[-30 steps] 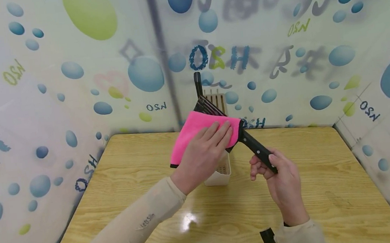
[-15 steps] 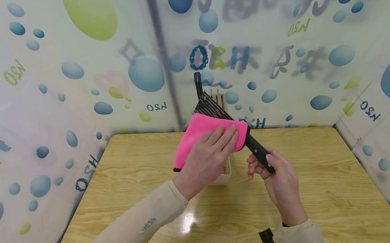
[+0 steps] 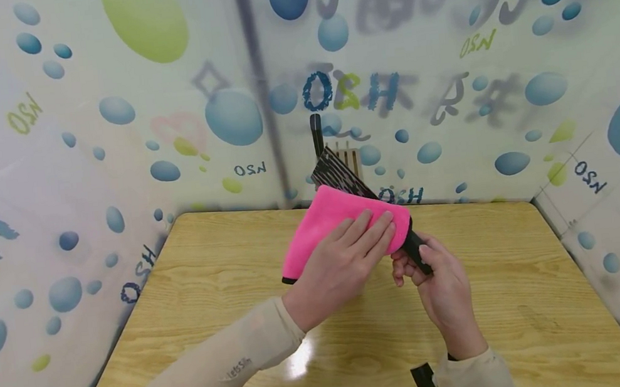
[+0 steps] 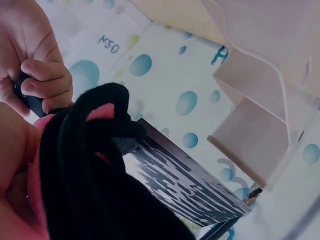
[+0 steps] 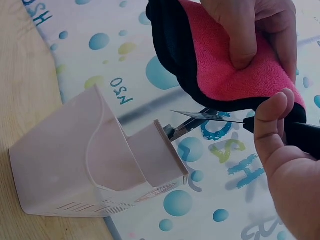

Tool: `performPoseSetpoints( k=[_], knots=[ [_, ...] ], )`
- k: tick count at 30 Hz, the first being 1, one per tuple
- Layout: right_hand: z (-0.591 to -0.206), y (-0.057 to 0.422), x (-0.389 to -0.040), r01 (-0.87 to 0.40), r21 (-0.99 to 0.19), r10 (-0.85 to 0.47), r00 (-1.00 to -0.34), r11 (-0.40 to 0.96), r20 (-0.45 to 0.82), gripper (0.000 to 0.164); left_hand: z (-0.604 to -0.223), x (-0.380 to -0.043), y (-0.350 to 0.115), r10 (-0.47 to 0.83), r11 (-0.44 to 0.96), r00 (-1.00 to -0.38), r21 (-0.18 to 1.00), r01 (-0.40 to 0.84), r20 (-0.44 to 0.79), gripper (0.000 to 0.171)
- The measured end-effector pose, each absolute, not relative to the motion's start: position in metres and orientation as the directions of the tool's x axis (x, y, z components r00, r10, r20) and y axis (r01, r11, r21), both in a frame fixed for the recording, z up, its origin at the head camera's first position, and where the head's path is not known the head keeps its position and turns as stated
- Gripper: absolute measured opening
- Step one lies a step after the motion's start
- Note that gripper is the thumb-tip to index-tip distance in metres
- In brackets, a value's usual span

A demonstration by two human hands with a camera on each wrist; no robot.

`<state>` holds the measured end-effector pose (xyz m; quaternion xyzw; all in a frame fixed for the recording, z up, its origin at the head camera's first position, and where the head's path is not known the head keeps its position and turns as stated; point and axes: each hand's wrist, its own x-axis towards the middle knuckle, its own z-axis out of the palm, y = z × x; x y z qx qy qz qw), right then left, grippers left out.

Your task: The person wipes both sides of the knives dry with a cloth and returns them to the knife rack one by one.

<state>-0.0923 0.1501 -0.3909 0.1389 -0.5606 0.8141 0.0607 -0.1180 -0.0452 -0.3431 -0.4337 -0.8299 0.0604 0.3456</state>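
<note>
My right hand (image 3: 446, 286) grips the black handle (image 3: 419, 252) of a kitchen knife (image 3: 342, 174), whose broad black-and-silver streaked blade slants up to the left. A pink cloth (image 3: 313, 228) with black edging lies over the lower part of the blade, close to the handle. My left hand (image 3: 345, 262) holds this cloth against the blade, fingers stretched across its top. In the right wrist view the thumb presses into the pink side of the cloth (image 5: 220, 65), while the knife blade (image 5: 207, 116) shows nearly edge-on. The left wrist view shows the bare end of the blade (image 4: 185, 180).
Behind the knife stands a pale knife holder (image 5: 55, 155) on the wooden table (image 3: 497, 300). Another black handle (image 3: 317, 133) sticks up from it. Walls printed with bubbles enclose the table's back and sides. A small black piece (image 3: 422, 377) sits by the right wrist.
My left hand and the cloth have slid down and right along the blade toward the handle, baring more of the streaked blade. My right hand has shifted slightly left.
</note>
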Motion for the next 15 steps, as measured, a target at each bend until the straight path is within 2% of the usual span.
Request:
performPoseSetpoints(
  k=[7,15],
  knots=[
    [-0.3905,0.1511,-0.0919,-0.265,-0.896,-0.076,-0.948,-0.356,0.310,0.033,-0.3420,-0.1145,-0.0426,0.772,0.611,-0.384,-0.424,0.669,0.506,0.051],
    [-0.3890,0.1519,-0.0910,-0.266,-0.907,-0.100,-0.945,-0.326,0.313,0.034,-0.3412,-0.1175,-0.0437,0.755,0.625,-0.404,-0.379,0.683,0.517,0.053]
  ],
)
